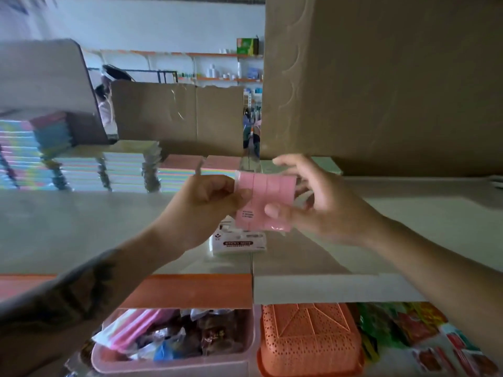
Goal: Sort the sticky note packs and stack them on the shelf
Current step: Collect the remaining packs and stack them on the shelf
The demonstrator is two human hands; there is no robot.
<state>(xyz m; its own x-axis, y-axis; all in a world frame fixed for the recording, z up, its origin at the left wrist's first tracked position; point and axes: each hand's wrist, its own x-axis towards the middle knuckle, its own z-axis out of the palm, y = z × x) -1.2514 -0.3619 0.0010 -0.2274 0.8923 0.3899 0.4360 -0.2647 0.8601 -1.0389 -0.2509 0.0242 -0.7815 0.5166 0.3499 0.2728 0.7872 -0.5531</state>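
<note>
We pinch a pink pack of sticky notes (263,202) between left hand (215,205) and right hand (321,202) above the pale shelf (81,227), where a white pack (239,242) labelled "STICKY NOTE" lies beneath, near stacked pastel packs (81,170).

— What's sitting on the shelf (81,227)?
— A white sticky note pack (239,242) near the front edge. Farther back, stacks of pastel packs (81,170) on the left, and big cardboard boxes (381,85) standing along the rear.
</note>
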